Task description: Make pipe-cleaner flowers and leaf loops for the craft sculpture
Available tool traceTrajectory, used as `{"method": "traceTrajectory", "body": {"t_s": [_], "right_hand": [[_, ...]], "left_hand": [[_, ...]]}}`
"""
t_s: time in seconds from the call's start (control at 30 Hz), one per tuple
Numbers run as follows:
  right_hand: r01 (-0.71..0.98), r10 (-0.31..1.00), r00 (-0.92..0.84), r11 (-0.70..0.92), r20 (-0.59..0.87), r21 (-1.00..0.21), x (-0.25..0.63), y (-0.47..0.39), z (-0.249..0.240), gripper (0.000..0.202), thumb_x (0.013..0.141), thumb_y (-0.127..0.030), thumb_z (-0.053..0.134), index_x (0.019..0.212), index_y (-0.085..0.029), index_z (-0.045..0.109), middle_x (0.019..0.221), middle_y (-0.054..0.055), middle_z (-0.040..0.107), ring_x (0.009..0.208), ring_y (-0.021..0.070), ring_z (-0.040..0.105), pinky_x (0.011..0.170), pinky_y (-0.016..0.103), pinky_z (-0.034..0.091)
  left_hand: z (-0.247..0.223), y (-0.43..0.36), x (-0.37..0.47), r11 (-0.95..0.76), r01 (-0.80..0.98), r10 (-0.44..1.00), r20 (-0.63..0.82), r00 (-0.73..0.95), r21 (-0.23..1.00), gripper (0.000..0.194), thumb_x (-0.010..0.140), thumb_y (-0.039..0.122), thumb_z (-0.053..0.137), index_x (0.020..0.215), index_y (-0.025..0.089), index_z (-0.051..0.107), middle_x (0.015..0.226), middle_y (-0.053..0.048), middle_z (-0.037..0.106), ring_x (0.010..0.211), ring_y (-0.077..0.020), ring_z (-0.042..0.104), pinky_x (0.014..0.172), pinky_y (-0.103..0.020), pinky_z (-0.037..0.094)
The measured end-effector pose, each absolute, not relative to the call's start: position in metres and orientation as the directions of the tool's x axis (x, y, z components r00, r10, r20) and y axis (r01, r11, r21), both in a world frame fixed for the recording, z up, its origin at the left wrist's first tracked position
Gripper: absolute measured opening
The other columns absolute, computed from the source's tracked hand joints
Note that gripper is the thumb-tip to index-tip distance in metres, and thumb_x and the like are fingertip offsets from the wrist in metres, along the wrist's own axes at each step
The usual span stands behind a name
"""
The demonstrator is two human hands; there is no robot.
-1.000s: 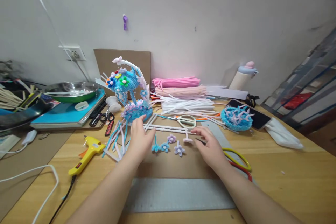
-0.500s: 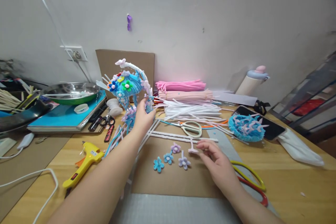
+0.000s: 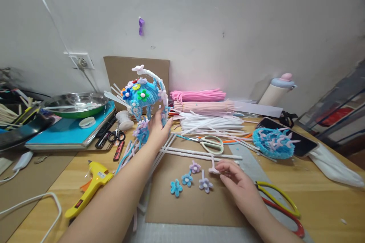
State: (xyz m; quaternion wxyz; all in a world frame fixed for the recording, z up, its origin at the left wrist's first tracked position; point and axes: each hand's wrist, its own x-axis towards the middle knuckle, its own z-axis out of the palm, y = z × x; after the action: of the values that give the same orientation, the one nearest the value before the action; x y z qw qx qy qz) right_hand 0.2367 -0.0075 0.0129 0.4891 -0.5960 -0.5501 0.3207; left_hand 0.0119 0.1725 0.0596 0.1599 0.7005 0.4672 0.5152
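Yellow plastic glue gun [image 3: 91,188] at left, pale-handled scissors [image 3: 213,145] beyond the small flowers [image 3: 176,188], and red-and-yellow handles [image 3: 292,209] right of the right hand [image 3: 239,183] hem the space. The cardboard sheet [image 3: 196,212] has room toward its near edge. The left hand [image 3: 158,129] is at the far-left flowered ornament [image 3: 152,94], grip unclear; the right's fingers part beside the pink flower [image 3: 213,171]. Wooden tabletop [image 3: 327,216], grey wall [image 3: 228,3] behind.

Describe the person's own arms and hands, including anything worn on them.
The left forearm and right forearm are bare as far as they show, with no sleeves in frame. The left hand and right hand are ungloved. No watch or bracelet is visible; some fingers are hidden.
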Motion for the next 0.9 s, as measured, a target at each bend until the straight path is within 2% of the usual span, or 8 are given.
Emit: {"method": "traceTrajectory", "body": {"t_s": [0.2,0.33,0.5,0.63,0.73,0.9], "right_hand": [[0.347,0.971,0.17,0.101,0.169,-0.932,0.237,-0.01,0.015,0.013,0.076,-0.022,0.05,0.082,-0.021,0.062,0.102,0.007,0.058,0.099,0.0227,0.056,0.083,0.034,0.047],[0.336,0.97,0.168,0.109,0.174,-0.935,0.236,-0.011,0.016,0.013,0.076,-0.021,0.05,0.081,-0.021,0.062,0.1,0.007,0.058,0.096,0.0225,0.057,0.081,0.034,0.048],[0.311,0.969,0.166,0.122,0.18,-0.943,0.234,-0.011,0.018,0.013,0.075,-0.02,0.051,0.08,-0.021,0.063,0.099,0.008,0.059,0.095,0.0228,0.058,0.08,0.034,0.049],[0.298,0.971,0.163,0.123,0.177,-0.947,0.233,-0.012,0.019,0.012,0.075,-0.021,0.051,0.08,-0.021,0.062,0.1,0.008,0.058,0.095,0.0223,0.057,0.079,0.034,0.049],[0.3,0.971,0.146,0.138,0.188,-0.944,0.233,-0.013,0.019,0.013,0.076,-0.02,0.05,0.081,-0.021,0.062,0.1,0.007,0.057,0.096,0.0218,0.057,0.08,0.034,0.048],[0.317,0.969,0.135,0.154,0.205,-0.936,0.232,-0.013,0.019,0.016,0.076,-0.017,0.048,0.082,-0.021,0.062,0.099,0.007,0.058,0.094,0.0216,0.058,0.08,0.034,0.048]], "left_hand": [[0.069,0.182,0.015,-0.511,0.48,0.804,0.594,-0.025,0.713,0.063,0.08,0.033,0.057,0.136,0.02,0.03,0.139,-0.012,0.039,0.127,-0.0253,0.038,0.106,-0.04,0.026],[0.076,0.19,0.017,-0.503,0.458,0.803,0.593,-0.066,0.733,0.059,0.078,0.028,0.058,0.132,0.02,0.033,0.133,-0.01,0.045,0.123,-0.023,0.042,0.103,-0.036,0.031],[0.08,0.171,0.026,-0.452,0.501,0.789,0.593,-0.162,0.738,0.056,0.077,0.025,0.056,0.128,0.015,0.035,0.121,-0.015,0.048,0.113,-0.0269,0.046,0.099,-0.042,0.034],[0.09,0.153,0.032,-0.462,0.55,0.772,0.621,-0.137,0.696,0.072,0.073,0.023,0.062,0.137,0.023,0.028,0.126,-0.011,0.045,0.12,-0.028,0.04,0.105,-0.043,0.024],[0.101,0.15,0.033,-0.461,0.566,0.782,0.615,-0.106,0.683,0.073,0.073,0.022,0.062,0.138,0.028,0.029,0.123,-0.01,0.047,0.119,-0.03,0.04,0.105,-0.046,0.023],[0.103,0.139,0.037,-0.428,0.541,0.795,0.587,-0.155,0.724,0.076,0.073,0.02,0.06,0.138,0.024,0.023,0.131,-0.011,0.035,0.125,-0.0275,0.033,0.108,-0.043,0.02]]}}
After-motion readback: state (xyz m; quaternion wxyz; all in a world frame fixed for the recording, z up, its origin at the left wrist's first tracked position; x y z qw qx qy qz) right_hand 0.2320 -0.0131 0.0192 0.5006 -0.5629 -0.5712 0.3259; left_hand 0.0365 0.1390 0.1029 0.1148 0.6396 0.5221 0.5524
